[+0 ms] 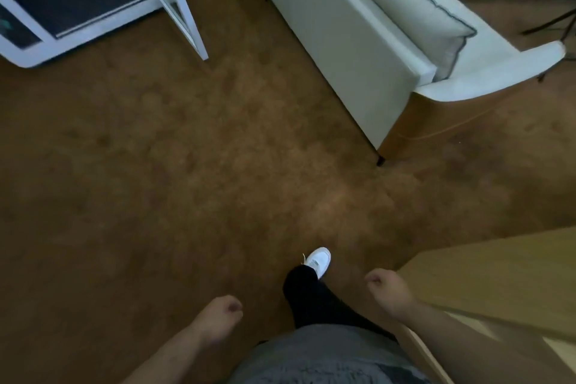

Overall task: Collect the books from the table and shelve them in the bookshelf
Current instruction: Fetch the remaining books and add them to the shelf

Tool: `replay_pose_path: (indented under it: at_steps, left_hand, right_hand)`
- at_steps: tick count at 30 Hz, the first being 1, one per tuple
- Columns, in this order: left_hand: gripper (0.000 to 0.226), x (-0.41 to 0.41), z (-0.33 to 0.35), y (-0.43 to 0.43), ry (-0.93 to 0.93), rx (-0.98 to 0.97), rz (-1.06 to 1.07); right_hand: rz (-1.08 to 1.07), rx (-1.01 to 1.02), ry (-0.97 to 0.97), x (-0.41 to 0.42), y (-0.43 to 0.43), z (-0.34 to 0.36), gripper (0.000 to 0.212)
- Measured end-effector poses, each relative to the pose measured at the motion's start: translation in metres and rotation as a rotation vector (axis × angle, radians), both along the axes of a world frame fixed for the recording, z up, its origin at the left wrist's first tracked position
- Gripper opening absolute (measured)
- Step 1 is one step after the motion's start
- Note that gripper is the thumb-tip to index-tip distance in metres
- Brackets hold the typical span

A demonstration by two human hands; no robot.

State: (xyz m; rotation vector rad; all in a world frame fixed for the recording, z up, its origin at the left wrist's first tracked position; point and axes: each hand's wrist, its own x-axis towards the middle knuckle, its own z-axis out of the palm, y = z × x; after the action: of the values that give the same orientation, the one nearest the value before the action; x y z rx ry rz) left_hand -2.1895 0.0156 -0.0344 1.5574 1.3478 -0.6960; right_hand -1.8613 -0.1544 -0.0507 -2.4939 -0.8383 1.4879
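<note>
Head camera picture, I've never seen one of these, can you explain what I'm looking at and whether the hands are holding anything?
This is one picture from a camera worn on a person's head, looking down. At the bottom are their two bare arms: the left hand and right hand, both loosely curled and holding nothing. Between them a dark trouser leg ends in a white shoe on brown carpet. Upper left stands a white cabinet with an open door. Upper right is a pale armchair. A light wooden surface shows at the lower right. No books are visible.
</note>
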Motion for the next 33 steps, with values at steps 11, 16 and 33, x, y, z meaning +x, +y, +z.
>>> replay_pose_path:
  at_steps: [11, 16, 33]
  left_hand:
    - [0.022, 0.164, 0.026, 0.199, -0.040, 0.169, -0.032]
    - [0.013, 0.247, 0.022, 0.230, -0.060, 0.116, -0.084]
    - [0.031, 0.672, 0.008, 0.325, -0.116, 0.040, -0.913]
  right_hand:
    - [-0.164, -0.103, 0.045, 0.148, 0.107, 0.015, 0.037]
    - [-0.432, -0.011, 0.087, 0.191, 0.114, 0.021, 0.030]
    - [-0.914, -0.244, 0.080, 0.382, 0.080, 0.050, 0.039]
